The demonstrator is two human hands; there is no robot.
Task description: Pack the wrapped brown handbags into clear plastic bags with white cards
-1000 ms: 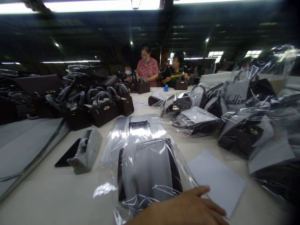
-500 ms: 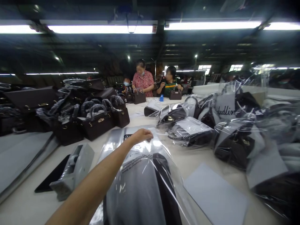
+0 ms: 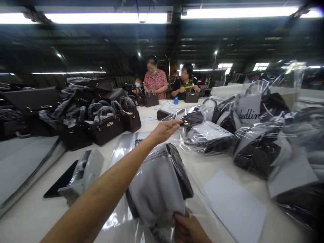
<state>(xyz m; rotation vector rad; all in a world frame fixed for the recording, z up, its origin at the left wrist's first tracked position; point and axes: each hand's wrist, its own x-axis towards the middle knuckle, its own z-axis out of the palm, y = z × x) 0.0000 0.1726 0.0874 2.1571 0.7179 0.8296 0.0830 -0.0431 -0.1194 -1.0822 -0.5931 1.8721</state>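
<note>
A dark handbag (image 3: 181, 170) faced with pale wrapping lies in front of me, inside or under clear plastic film. My right hand (image 3: 188, 227) is closed at its near end, beside a wrapped handle (image 3: 157, 233). Where exactly the fingers grip is partly hidden. My left hand (image 3: 167, 131) reaches past the far end of the handbag, its fingers stretched to the right, and nothing shows clearly between them. Beneath my left forearm, flat clear plastic bags (image 3: 121, 148) lie on the table.
Dark handbags with wrapped handles (image 3: 105, 126) crowd the left. A tape dispenser (image 3: 83, 172) stands nearer. Bagged handbags (image 3: 258, 152) fill the right, beside a white sheet (image 3: 236, 202). Two co-workers (image 3: 155, 79) (image 3: 186, 84) handle handbags across the table; another person is partly visible.
My left hand has moved right and away from me, its fingers straightening. My right hand has come into view at the bottom. The near handbag has shifted forward and tilted.
</note>
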